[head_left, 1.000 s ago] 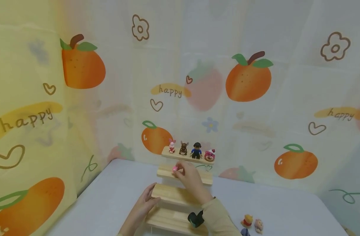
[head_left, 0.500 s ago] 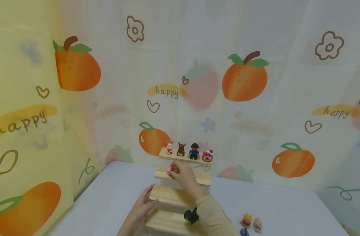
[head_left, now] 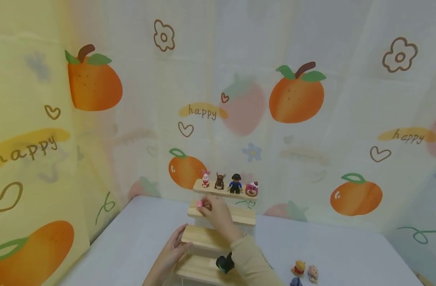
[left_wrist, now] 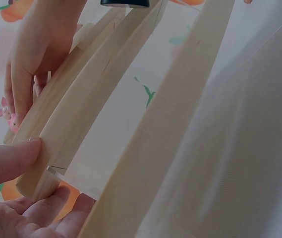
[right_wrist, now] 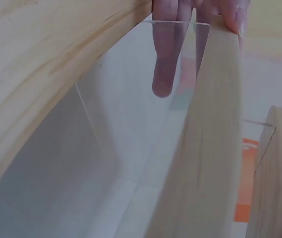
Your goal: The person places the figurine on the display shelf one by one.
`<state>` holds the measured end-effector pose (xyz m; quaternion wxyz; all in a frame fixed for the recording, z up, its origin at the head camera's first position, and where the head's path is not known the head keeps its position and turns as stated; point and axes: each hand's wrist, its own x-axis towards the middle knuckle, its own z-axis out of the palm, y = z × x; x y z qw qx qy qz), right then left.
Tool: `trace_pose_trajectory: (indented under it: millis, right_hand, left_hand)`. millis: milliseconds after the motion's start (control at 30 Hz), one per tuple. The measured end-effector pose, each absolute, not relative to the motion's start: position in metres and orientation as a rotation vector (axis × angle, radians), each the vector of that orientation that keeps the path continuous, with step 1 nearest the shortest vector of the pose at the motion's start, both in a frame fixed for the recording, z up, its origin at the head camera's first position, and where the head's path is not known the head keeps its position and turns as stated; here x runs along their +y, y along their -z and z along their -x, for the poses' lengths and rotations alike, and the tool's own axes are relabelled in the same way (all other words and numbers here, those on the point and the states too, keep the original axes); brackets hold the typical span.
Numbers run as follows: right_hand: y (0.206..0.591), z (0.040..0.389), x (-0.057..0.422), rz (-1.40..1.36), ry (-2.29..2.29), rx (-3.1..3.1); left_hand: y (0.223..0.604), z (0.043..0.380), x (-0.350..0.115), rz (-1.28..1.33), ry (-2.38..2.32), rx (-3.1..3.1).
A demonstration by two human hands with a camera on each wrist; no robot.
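Here's the right hand (head_left: 217, 212), fingers pinching a pink figurine (head_left: 199, 205) at the left end of the second shelf down (head_left: 244, 215), while the left hand (head_left: 170, 251) grips the shelf below (head_left: 202, 235), thumb above, fingers under. Looks like the placing step; can't tell whether the figurine's base touches, so next calls for a steady set-down, then a gentle release

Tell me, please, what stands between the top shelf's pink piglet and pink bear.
A brown, big-eared figure and a blue-topped figure stand there, in the head view.
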<state>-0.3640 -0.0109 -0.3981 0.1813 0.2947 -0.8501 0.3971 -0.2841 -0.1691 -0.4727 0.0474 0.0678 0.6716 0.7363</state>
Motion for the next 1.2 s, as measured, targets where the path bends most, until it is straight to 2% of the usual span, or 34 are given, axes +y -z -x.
trace_pose_trajectory:
  millis: [833, 1200]
  right_hand:
    - [0.397, 0.359, -0.01, -0.689, -1.123, -2.424]
    - [0.403, 0.348, 0.021, -0.604, -1.237, -2.409]
  left_hand:
    - [0.472, 0.285, -0.168, -0.237, -2.227, 2.084]
    - [0.473, 0.284, -0.168, -0.198, -2.233, 2.096]
